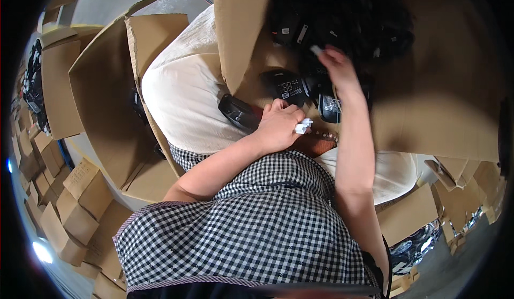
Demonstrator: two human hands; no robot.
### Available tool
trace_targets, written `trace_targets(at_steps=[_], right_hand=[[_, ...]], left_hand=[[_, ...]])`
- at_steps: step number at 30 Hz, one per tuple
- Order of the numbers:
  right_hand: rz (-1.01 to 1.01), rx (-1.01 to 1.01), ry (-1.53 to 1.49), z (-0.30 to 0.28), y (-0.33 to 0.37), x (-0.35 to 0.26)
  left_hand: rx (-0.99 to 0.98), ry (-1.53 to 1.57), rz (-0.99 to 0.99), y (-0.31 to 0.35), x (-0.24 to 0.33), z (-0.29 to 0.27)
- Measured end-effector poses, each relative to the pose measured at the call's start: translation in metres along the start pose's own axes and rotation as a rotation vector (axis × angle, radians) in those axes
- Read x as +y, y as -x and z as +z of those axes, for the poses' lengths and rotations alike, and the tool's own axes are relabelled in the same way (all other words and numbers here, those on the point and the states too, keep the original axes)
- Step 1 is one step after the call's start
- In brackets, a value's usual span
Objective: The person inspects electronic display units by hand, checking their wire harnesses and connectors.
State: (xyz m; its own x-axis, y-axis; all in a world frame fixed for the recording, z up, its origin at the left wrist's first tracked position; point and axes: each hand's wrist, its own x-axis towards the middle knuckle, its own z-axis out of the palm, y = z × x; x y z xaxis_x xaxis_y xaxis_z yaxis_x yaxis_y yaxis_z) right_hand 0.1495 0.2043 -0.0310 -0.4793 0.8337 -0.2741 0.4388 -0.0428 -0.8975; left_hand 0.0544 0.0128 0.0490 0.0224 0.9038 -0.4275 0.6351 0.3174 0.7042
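Observation:
My left hand (279, 125) is closed in front of my lap, with small white plastic connectors (303, 126) sticking out beside its thumb side. Next to its fingers lies a black curved housing (238, 111). Farther forward and to the right, my right hand (339, 70) is smeared by motion; a small white piece (316, 49) shows at its fingertips, and its grip on it is unclear. Beneath that arm rests a black device with a printed display face (329, 106). A similar black device (289, 87) sits just left of it.
A heap of black devices (342, 18) fills the far part of the cardboard surface (428, 106). An upright cardboard flap (241, 31) stands at its left. Open cardboard boxes (101, 79) flank my left leg. More boxes (412, 213) with shiny wrapped goods are at the right.

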Motion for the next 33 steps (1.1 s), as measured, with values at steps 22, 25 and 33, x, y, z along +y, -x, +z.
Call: trace_targets(at_steps=[22,25,33], right_hand=[[-0.484,0.196,0.046,-0.015,0.097,0.01],[-0.427,0.242,0.298,-0.017,0.086,0.029],[0.273,0.041,-0.201,-0.04,0.111,0.016]], left_hand=[[0.681,1.248,-0.423,-0.039,-0.053,-0.034],[0.699,1.234,-0.148,-0.04,-0.05,-0.028],[0.062,0.198,0.347,-0.015,-0.057,-0.002]])
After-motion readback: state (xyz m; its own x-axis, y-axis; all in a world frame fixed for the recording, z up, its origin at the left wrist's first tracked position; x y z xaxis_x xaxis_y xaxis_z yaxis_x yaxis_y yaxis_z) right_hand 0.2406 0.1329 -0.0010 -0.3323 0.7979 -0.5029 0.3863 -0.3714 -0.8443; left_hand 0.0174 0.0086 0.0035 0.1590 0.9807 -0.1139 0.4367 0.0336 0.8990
